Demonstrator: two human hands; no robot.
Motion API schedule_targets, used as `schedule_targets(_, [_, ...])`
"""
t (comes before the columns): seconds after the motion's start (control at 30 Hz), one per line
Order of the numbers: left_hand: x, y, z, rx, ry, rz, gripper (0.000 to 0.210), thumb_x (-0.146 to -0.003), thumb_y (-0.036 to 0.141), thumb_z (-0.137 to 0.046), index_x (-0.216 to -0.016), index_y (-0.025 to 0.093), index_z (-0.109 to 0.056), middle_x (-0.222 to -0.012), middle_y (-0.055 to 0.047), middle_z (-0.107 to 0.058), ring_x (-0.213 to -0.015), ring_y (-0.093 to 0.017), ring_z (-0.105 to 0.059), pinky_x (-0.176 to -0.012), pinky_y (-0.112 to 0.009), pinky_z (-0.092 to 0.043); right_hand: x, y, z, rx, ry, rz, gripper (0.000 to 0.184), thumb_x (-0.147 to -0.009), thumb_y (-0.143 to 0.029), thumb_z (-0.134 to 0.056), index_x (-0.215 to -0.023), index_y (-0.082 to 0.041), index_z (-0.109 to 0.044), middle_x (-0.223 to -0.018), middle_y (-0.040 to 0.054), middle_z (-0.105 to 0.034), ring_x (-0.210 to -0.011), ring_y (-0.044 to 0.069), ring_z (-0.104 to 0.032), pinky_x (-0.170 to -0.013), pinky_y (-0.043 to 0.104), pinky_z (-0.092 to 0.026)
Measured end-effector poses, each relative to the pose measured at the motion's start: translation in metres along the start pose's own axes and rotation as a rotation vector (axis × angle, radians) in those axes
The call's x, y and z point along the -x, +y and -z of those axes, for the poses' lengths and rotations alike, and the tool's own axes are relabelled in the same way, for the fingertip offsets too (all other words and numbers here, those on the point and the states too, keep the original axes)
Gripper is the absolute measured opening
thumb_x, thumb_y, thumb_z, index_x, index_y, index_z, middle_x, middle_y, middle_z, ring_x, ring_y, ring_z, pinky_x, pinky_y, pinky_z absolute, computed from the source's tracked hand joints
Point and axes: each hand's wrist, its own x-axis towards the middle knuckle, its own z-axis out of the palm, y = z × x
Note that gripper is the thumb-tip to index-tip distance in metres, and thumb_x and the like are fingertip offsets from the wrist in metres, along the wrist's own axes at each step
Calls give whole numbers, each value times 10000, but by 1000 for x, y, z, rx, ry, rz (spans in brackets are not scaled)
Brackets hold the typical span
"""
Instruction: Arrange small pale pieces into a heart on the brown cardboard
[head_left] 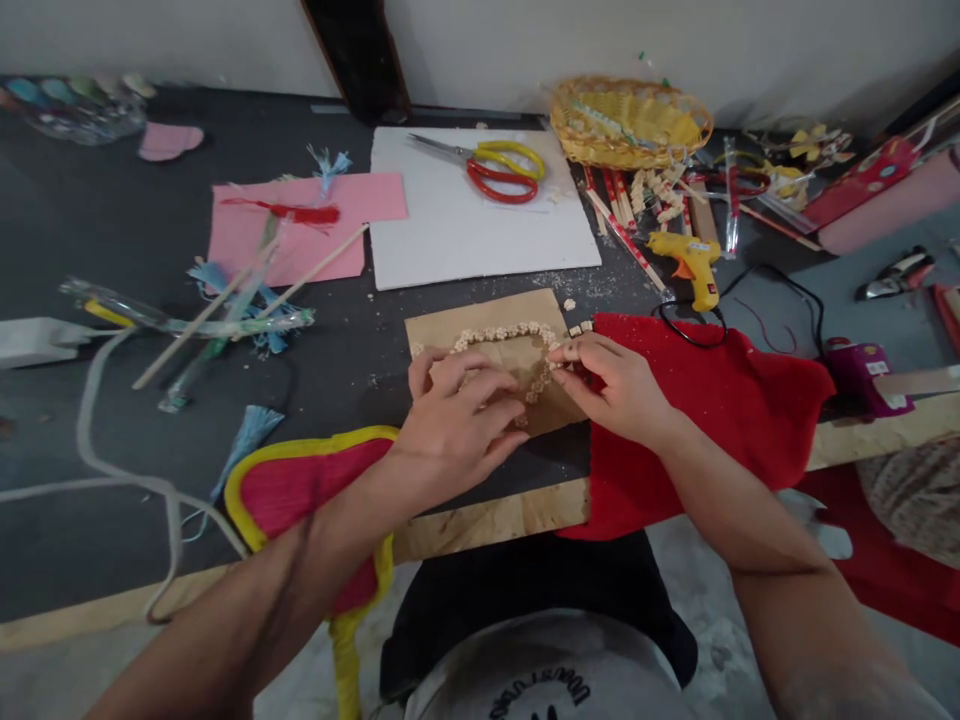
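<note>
Right hand (609, 385): fingers pinched a pale beaded strand (511, 331) near the table (45, 235) front edge. Left hand (457, 415): fingers were loosely spread.

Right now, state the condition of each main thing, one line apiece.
Beige strip: curved
Brown card: flat
Scissors: nearly closed
Glue gun: on its side, heat unclear
Basket: upright
White board: flat
Red cloth: overhanging table
Left hand: fingers curled
Right hand: fingertips at beige strip
</note>
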Motion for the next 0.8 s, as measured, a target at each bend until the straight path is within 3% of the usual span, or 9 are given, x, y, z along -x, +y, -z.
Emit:
schedule_targets(0.33, [3,-8,-12,27,10,18,162,-984,303,-545,-960,292,-705,-1068,-37,-718,-1205,-316,-553,-1076,-542,-408,2,-4,3,-31,-85,4,90,-964,-226,-612,-997,-199,-692,-977,62,-767,-849,160,-714,-754,276,-584])
schedule_targets(0.47, [2,-8,-10,76,-1,27,146,-967,290,-573,-965,295,-720,-1044,-33,-723,-1204,-303,-566,-1053,-469,-435,2,-6,5,-88,-268,53,64,-968,-217,-635,-953,-218,-696,-956,36,-766,-911,156,-719,-814,273,-571])
schedule_targets(0.6, [2,-9,-10,96,-30,55,122,-942,252,-601,-969,292,-713,-1056,-27,-728,-1209,-308,-561,-1074,-507,-405,6,-7,1,-34,-407,50,41,-942,-178,-652,-932,-212,-671,-893,17,-751,-833,148,-702,-732,250,-531])
schedule_targets(0.8, [3,-13,-11,140,-49,74,101,-943,275,-606,-960,299,-702,-1029,-22,-727,-1216,-310,-547,-1056,-518,-410,9,-5,-4,89,-403,94,55,-927,-166,-649,-894,-206,-631,-884,31,-723,-835,162,-670,-725,260,-503])
